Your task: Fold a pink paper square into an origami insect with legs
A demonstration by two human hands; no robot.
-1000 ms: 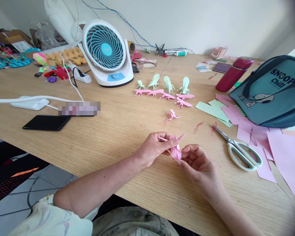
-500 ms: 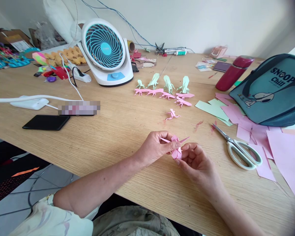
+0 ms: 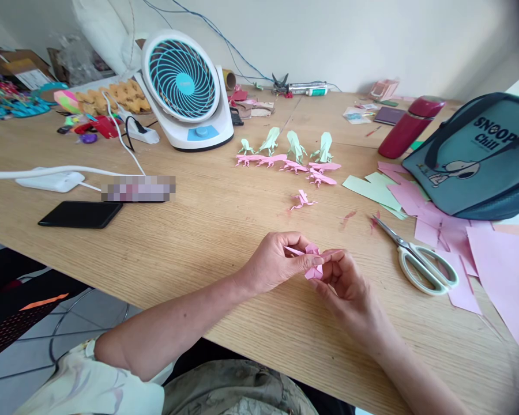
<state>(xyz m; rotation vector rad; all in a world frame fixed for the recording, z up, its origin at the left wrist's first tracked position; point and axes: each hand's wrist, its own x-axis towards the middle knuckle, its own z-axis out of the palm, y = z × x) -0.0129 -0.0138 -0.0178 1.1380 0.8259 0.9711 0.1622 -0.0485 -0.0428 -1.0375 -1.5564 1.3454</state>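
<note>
A small pink origami figure with thin pointed limbs is held between both hands above the near part of the table. My left hand pinches its body between thumb and fingers from the left. From the right, my right hand grips its side and lower edge with curled fingers, hiding part of the paper. Just beyond the hands lies a single pink origami figure. Farther back stand a row of pink origami insects and several pale green ones.
White-handled scissors lie to the right, beside pink paper sheets and green paper strips. A teal bag and a red bottle stand behind. At left are a fan, a black phone and white cables.
The pink origami figure has turned slightly in the fingers. My right hand's fingers have come up against its right-hand limb. The things on the table have stayed put.
</note>
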